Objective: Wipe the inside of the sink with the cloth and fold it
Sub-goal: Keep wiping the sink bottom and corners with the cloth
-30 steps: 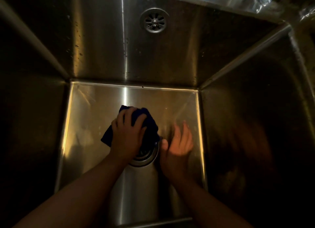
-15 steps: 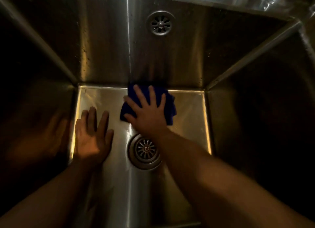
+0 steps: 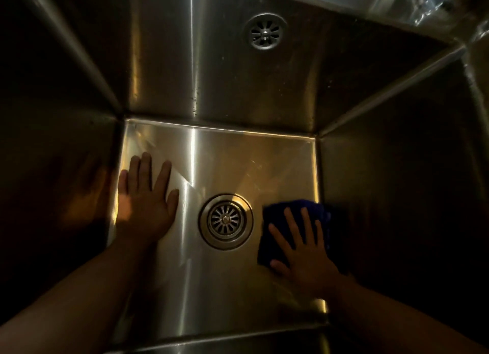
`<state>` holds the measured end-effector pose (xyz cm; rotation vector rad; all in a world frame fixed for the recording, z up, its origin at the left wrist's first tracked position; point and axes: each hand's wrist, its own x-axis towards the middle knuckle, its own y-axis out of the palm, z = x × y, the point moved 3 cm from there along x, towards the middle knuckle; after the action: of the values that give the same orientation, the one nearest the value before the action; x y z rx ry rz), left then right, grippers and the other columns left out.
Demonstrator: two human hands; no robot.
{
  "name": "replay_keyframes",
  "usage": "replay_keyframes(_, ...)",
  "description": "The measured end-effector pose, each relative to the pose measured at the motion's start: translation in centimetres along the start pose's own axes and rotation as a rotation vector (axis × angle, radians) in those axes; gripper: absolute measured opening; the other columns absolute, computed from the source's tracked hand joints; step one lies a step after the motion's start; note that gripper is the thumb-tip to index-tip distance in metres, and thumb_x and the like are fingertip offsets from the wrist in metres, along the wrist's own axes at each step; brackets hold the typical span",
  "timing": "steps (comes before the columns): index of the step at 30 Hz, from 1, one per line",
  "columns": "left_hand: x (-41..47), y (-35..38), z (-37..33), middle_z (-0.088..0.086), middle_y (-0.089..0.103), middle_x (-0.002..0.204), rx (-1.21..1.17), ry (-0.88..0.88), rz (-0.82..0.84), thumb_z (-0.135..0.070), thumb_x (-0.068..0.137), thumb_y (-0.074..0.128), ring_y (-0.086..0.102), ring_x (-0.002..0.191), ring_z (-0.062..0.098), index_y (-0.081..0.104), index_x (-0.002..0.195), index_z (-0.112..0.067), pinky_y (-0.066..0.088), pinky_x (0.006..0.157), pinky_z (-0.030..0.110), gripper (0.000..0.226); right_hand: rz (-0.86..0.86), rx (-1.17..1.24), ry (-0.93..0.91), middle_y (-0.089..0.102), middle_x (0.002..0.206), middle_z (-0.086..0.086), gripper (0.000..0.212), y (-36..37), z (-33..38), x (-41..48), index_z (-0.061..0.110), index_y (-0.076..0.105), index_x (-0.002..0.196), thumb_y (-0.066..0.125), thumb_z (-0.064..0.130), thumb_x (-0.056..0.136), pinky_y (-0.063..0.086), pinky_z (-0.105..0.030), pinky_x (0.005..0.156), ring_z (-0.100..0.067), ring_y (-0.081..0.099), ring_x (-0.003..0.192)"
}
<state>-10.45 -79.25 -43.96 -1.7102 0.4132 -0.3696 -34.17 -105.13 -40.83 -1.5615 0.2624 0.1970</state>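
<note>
Where cloth [image 3: 275, 221] lies, right hand [image 3: 309, 263] presses flat.

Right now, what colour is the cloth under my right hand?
Dark blue. The cloth shows best in the head view, under the right hand.

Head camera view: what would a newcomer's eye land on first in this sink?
Probably the round drain gleaming in the middle of the steel sink floor, with the hands spread flat on either side. The right hand presses a dark blue cloth to the floor by the right wall, while the left hand rests bare near the left wall. A second round grille sits high on the back wall.
</note>
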Motion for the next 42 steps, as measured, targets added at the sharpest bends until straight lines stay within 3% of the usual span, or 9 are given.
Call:
replay_keyframes(9,-0.2,0.2,0.0,0.020,0.022,0.156,0.029,-0.005,-0.016,-0.045,0.091,0.036,0.014,0.146,0.036,0.032,0.148,-0.021,0.012,0.116,0.051,0.062,0.091,-0.120,-0.644,0.008,0.162,-0.006,0.062,0.1,5.3,-4.1,0.041,0.020,0.150,0.029,0.064,0.094,0.010,-0.062,0.108,-0.045,0.007,0.143)
replay_keyframes(16,0.0,-0.1,-0.2,0.020,0.026,0.155,0.017,-0.011,-0.015,-0.046,0.092,0.035,0.018,0.145,0.036,0.037,0.146,-0.020,0.016,0.115,0.051,0.060,0.065,-0.085,-0.881,0.005,0.163,0.003,0.049,-0.1,15.9,0.6,0.043,0.018,0.150,0.017,0.052,0.102,0.008,-0.064,0.114,-0.037,-0.003,0.148)
replay_keyframes(18,0.2,-0.8,-0.5,0.022,0.027,0.154,-0.043,-0.037,0.008,-0.045,0.092,0.033,0.020,0.144,0.038,0.040,0.144,-0.017,0.017,0.114,0.052,0.060,0.017,-0.083,-0.898,0.024,0.159,0.005,0.045,-0.2,20.3,2.8,0.045,0.035,0.144,0.026,0.052,0.100,0.009,-0.062,0.116,-0.036,0.003,0.148)
replay_keyframes(21,0.6,-2.6,-0.9,0.022,0.027,0.153,-0.208,-0.108,0.052,-0.044,0.091,0.026,0.018,0.144,0.039,0.041,0.143,-0.012,0.015,0.115,0.052,0.063,-0.059,0.101,-0.902,0.058,0.135,0.002,0.034,-1.0,24.5,5.0,0.034,0.067,0.119,0.068,0.043,0.086,0.010,-0.058,0.117,-0.031,0.033,0.140)
replay_keyframes(29,-1.4,-8.8,-2.0,0.026,0.047,0.133,-0.352,-0.165,-0.127,-0.028,0.093,0.036,0.042,0.121,0.044,0.052,0.127,0.002,0.033,0.104,0.049,0.048,-0.097,0.388,-0.797,0.045,0.148,0.001,0.046,-1.3,24.7,5.9,0.033,0.055,0.133,0.061,0.045,0.089,0.010,-0.062,0.114,-0.029,0.015,0.148)
replay_keyframes(33,-4.8,-10.9,-1.8,0.024,0.050,0.120,-0.271,-0.295,-0.153,-0.033,0.088,0.042,0.047,0.108,0.043,0.055,0.115,-0.001,0.038,0.089,0.049,0.044,-0.185,0.191,-0.490,0.039,0.151,-0.004,0.050,-3.1,18.3,7.1,0.033,0.044,0.139,0.047,0.047,0.091,0.011,-0.066,0.111,-0.034,0.025,0.144)
replay_keyframes(37,-10.1,-9.9,-3.2,0.026,0.038,0.139,-0.049,-0.577,0.229,-0.035,0.088,0.056,0.035,0.127,0.042,0.048,0.131,-0.005,0.033,0.096,0.058,0.053,-0.129,0.074,-0.012,0.036,0.153,-0.014,0.053,-3.2,6.6,6.1,0.031,0.042,0.142,0.044,0.043,0.090,0.019,-0.062,0.108,-0.039,0.030,0.140)
replay_keyframes(39,-13.1,-8.0,-4.1,0.018,0.005,0.157,-0.094,-0.783,0.556,-0.053,0.093,0.040,0.006,0.143,0.036,0.016,0.150,-0.022,0.023,0.108,0.060,0.070,-0.070,0.080,0.170,0.031,0.154,-0.018,0.054,-2.2,2.3,3.8,0.027,0.043,0.142,0.037,0.047,0.093,0.022,-0.061,0.107,-0.041,0.027,0.139)
replay_keyframes(42,-15.5,-4.9,-5.5,0.015,-0.038,0.150,-0.106,-0.850,0.757,-0.069,0.089,0.024,-0.027,0.141,0.039,-0.034,0.140,-0.029,0.016,0.111,0.064,0.087,0.027,0.090,0.299,0.028,0.155,-0.020,0.061,0.0,0.6,1.4,0.023,0.039,0.145,0.012,0.052,0.099,0.024,-0.062,0.107,-0.043,0.027,0.141)
